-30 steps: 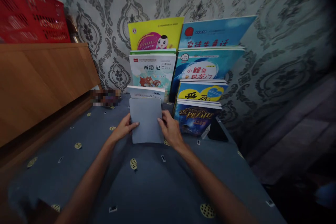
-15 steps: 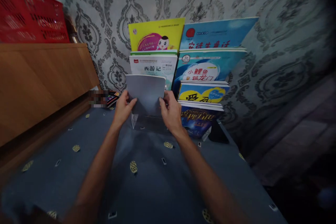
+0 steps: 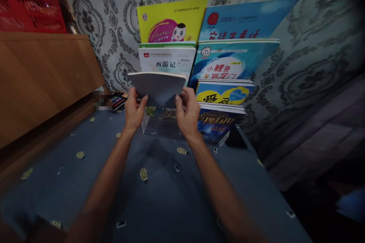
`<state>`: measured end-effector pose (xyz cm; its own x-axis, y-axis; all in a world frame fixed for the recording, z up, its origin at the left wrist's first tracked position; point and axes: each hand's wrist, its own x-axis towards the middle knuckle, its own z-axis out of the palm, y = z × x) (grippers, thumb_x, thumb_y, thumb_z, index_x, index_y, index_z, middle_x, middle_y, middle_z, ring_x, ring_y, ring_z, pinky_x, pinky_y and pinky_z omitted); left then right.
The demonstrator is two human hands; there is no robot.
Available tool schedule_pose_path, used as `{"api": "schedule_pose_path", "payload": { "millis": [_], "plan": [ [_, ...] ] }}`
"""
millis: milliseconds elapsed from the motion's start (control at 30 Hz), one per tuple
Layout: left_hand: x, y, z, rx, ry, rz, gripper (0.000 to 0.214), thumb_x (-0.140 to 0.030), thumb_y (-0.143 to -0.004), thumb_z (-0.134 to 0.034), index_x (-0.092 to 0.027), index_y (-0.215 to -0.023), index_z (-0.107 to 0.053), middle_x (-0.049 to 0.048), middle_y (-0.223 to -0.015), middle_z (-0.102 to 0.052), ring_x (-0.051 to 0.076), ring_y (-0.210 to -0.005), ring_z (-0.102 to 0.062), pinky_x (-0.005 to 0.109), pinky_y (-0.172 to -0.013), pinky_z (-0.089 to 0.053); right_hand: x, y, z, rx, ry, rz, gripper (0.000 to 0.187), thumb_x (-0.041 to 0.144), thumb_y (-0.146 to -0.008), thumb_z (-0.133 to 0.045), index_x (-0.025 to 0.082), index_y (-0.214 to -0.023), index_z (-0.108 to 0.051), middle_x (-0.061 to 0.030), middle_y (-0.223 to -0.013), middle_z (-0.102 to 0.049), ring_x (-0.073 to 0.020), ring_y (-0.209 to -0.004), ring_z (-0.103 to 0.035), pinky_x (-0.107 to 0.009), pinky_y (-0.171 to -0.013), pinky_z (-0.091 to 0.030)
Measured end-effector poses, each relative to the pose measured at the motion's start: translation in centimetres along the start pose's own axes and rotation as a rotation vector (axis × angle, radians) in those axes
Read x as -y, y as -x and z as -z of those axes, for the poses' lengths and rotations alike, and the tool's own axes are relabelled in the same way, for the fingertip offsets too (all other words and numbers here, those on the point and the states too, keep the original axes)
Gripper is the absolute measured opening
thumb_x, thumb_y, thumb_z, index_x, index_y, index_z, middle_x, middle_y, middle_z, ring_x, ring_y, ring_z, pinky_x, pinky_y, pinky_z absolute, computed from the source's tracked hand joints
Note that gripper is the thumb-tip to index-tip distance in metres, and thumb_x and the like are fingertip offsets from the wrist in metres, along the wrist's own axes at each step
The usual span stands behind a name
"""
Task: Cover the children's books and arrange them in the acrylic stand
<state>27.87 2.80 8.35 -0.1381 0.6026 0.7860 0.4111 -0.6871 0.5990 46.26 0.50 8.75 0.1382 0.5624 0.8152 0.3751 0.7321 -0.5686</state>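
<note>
While left hand (image 3: 134,113) and right hand (image 3: 188,114) hold grey book (image 3: 158,89) | reverse hidden

My gray book (image 3: 159,88) lifted higher, tipped more, my left hand (image 3: 134,112) and right hand (image 3: 188,114) up with it

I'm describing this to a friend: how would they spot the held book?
Before the patterned wall, books stand in two columns. At the left column's front, the left hand and right hand hold the grey book; its blank face sets it apart from its printed neighbours.
</note>
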Motion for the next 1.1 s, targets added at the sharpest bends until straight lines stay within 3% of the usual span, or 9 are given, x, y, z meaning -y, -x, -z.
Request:
{"api": "schedule_pose_path", "payload": {
  "millis": [267,467,667,933,1100],
  "plan": [
    [1.8,0.2,-0.7,0.043,-0.035,0.048,0.032,-0.05,-0.094,-0.063,-0.021,-0.102,-0.054,0.0034,-0.093,-0.062,0.019,-0.091,-0.063,0.03,-0.08,-0.051,-1.5,-0.1,0.0,0.042,0.102,0.015,0.016,0.021,-0.097,-0.047,0.024,-0.107,-0.059,-0.0041,-0.091,-0.065,-0.0206,-0.083,-0.063,-0.036,-0.076,-0.053],
    [2.7,0.3,-0.3,0.061,-0.312,0.001,0.02,-0.038,-0.096,-0.06,-0.021,-0.089,-0.051,0.0008,-0.083,-0.055,0.019,-0.08,-0.057,0.033,-0.08,-0.048,-2.0,0.2,-0.2,0.043,0.269,0.034,0.018,0.019,-0.095,-0.047,0.023,-0.104,-0.062,-0.008,-0.099,-0.064,-0.0239,-0.093,-0.062,-0.038,-0.08,-0.051],
    [2.8,0.8,-0.4,0.1,-0.485,-0.031,0.01,-0.026,-0.095,-0.057,-0.019,-0.101,-0.052,0.0052,-0.092,-0.06,0.024,-0.09,-0.063,0.038,-0.086,-0.05,-2.4,0.3,-0.6,0.083,0.427,-0.052,0.016,0.016,-0.094,-0.047,0.019,-0.096,-0.063,-0.0097,-0.095,-0.062,-0.024,-0.087,-0.059,-0.039,-0.079,-0.047],
    [2.2,1.2,-1.0,0.153,-0.617,0.031,0.023,-0.023,-0.096,-0.054,-0.015,-0.117,-0.051,0.0132,-0.107,-0.064,0.03,-0.103,-0.065,0.044,-0.092,-0.052,-2.0,0.9,-1.0,0.08,0.486,-0.082,0.032,0.018,-0.094,-0.044,0.012,-0.122,-0.059,-0.0159,-0.109,-0.059,-0.0271,-0.097,-0.06,-0.043,-0.084,-0.051],
    [2.3,1.5,-1.3,0.146,-0.673,-0.014,0.034,-0.022,-0.096,-0.052,-0.01,-0.128,-0.049,0.02,-0.12,-0.062,0.034,-0.12,-0.06,0.048,-0.101,-0.049,-1.7,1.2,-1.7,0.077,0.55,-0.099,0.046,0.018,-0.096,-0.041,0.005,-0.138,-0.052,-0.0204,-0.117,-0.057,-0.0304,-0.105,-0.06,-0.046,-0.09,-0.052]
  ]
}}
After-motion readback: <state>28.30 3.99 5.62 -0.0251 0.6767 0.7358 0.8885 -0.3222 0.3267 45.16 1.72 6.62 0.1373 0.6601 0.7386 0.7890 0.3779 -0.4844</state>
